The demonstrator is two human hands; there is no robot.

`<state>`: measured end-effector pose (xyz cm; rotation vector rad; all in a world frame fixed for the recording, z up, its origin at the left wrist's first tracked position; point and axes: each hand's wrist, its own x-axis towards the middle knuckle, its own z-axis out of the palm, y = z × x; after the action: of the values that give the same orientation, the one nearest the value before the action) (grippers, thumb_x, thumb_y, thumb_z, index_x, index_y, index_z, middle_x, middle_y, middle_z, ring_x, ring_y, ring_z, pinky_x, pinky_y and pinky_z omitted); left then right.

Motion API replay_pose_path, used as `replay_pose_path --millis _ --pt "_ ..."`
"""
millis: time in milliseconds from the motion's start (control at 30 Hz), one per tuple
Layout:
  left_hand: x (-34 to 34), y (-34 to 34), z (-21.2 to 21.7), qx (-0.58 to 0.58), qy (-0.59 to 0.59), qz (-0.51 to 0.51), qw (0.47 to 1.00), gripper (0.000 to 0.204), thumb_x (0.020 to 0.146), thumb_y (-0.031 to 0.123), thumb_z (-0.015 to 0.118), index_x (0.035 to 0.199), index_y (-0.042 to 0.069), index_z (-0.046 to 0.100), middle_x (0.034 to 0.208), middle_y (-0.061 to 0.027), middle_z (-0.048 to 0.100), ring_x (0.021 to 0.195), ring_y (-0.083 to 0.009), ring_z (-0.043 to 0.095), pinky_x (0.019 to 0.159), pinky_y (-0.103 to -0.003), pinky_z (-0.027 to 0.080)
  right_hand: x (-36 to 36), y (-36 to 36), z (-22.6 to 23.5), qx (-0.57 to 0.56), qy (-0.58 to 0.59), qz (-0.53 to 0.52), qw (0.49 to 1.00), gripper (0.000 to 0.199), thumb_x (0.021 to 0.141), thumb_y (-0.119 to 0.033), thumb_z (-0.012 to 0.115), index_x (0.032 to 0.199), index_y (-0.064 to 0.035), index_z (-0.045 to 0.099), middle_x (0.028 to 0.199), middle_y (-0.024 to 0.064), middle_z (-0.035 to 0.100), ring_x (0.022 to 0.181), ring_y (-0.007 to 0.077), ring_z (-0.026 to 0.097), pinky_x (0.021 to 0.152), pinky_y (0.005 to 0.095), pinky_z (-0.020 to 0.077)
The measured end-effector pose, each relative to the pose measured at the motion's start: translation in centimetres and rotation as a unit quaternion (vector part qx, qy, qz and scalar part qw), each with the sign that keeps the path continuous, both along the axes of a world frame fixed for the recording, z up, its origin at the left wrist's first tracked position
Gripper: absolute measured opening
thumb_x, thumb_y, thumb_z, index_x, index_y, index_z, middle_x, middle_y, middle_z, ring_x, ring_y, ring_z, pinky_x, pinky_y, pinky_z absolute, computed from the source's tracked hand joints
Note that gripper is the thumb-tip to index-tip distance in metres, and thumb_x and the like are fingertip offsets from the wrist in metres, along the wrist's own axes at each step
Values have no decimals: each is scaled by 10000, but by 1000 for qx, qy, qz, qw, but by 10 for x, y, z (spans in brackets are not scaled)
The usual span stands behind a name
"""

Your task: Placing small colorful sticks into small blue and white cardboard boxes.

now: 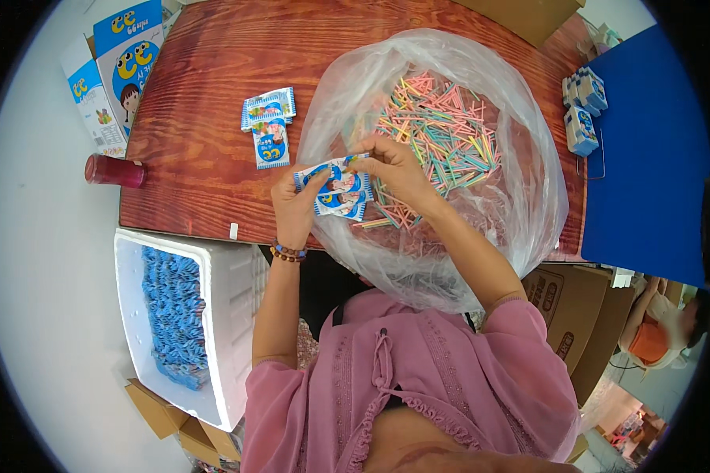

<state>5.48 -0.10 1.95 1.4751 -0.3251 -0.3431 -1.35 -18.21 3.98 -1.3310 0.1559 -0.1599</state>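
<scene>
My left hand [295, 206] grips the left end of a small blue-and-white packet [341, 183], its thumb on top. At the packet's right end my right hand [396, 169] pinches the upper edge between thumb and fingers. Just below it, another such packet [341, 208] overlaps the held one; I cannot tell whether it too is held. Beyond my right hand, thin pastel sticks [442, 130] in pink, yellow and green lie in a heap inside a large clear plastic bag [335, 98], which is spread wide open.
Further packets [271, 145] lie on the red-brown wooden table [205, 71]. A dark red jar [115, 170] sits at its left edge. Below left, a white foam box [233, 292] holds many blue packets. Printed boxes [126, 67] stand far left; small packs [582, 130] are at the right edge.
</scene>
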Motion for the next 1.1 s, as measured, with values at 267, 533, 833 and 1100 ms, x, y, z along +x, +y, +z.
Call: replay_pose_path --millis 267,533,833,1100 --pt "-31 -21 0 -123 147 52 980 74 887 56 666 911 -7 695 802 12 669 690 -28 581 599 -198 465 -23 -12 -8 -105 54 -9 993 94 866 -86 672 909 -10 707 733 -40 598 642 16 488 557 194 377" --pt "-39 -28 -8 -136 161 55 976 77 896 43 647 928 -9 693 846 -4 677 715 -42 599 613 -205 473 -31 -15 -16 -102 42 -2 994 71 872 -85 675 861 -18 694 714 -44 580 640 11 464 538 197 360" --pt "-44 -32 -19 -194 208 86 955 73 918 83 637 927 18 667 875 -22 677 726 -77 626 606 -238 504 -36 -18 -14 -115 39 3 993 131 866 -151 675 872 -21 687 649 -39 549 590 28 439 512 223 345" --pt "-51 -45 -8 -258 284 76 920 126 952 139 601 1012 30 621 956 -58 678 827 -153 676 695 -313 579 -49 -30 7 -306 -148 25 940 128 835 -158 675 933 -75 683 1211 84 557 1170 236 487 1000 370 366"
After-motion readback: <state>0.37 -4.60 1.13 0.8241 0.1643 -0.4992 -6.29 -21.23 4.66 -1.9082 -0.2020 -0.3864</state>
